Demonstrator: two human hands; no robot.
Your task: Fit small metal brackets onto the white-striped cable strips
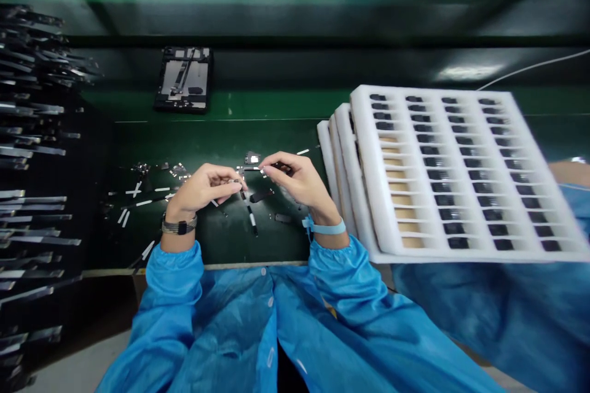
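Note:
My left hand point(205, 187) is closed in a pinch above the green bench, with a wristwatch on its wrist. What its fingertips hold is too small to make out. A thin black-and-white flex cable point(249, 215) runs down just below those fingertips; whether it touches them I cannot tell. My right hand point(299, 179), with a light blue band at the wrist, pinches the end of a short flat flex cable point(251, 168) that points towards the left hand. Around the fingers lie a small dark part with a pale square point(252, 158) and a black piece point(261, 195).
White foam trays point(382, 196) of black parts stand stacked at right. Small white strips point(144, 202) and bits are strewn to the left. A black tray point(183, 80) stands at the back. Many flex cables point(41, 236) hang at far left. Another person's arm point(571, 175) is at right.

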